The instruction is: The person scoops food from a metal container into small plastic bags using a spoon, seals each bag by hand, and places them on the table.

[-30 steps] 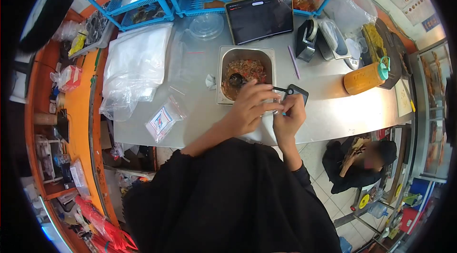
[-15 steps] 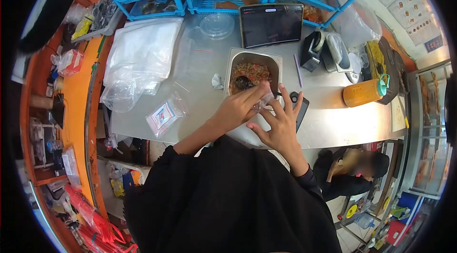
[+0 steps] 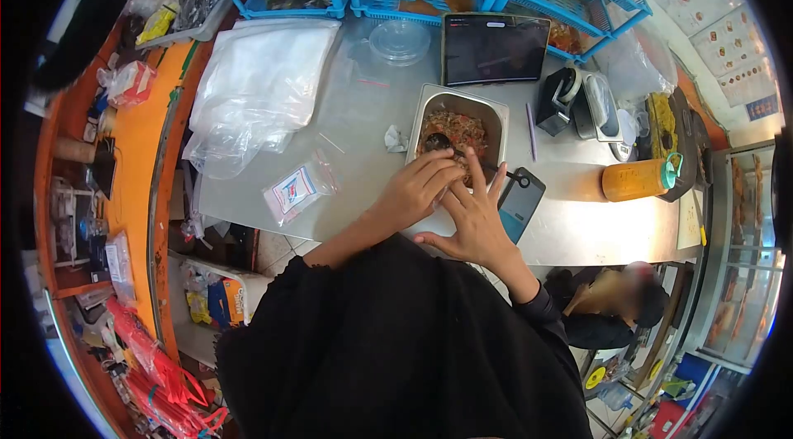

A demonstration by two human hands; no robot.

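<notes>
A metal food pan (image 3: pixel 498 113) holds a chopped, reddish-brown mixture (image 3: pixel 467 129) with a dark spoon (image 3: pixel 438 142) in it. My left hand (image 3: pixel 413 194) is at the pan's near edge, its fingers curled together around a small clear plastic bag (image 3: pixel 439 198), mostly hidden behind the fingers. Beside it, my right hand (image 3: pixel 479 224) has its fingers spread and its thumb apart, against the bag's side. A phone (image 3: pixel 522 206) with a lit screen lies right of my right hand.
Left on the metal table are a stack of clear plastic bags (image 3: pixel 264 75) and a labelled packet (image 3: pixel 296 193). A tablet (image 3: pixel 494 49) stands behind the pan, before blue racks (image 3: pixel 413 5). An orange bottle (image 3: pixel 634 180) lies right. A person (image 3: pixel 607 307) is beyond the table's edge.
My view has shifted, so the table appears further right and slightly lower. My hands have come closer together over the bag, which shows less now. More of the phone is visible, its screen lit.
</notes>
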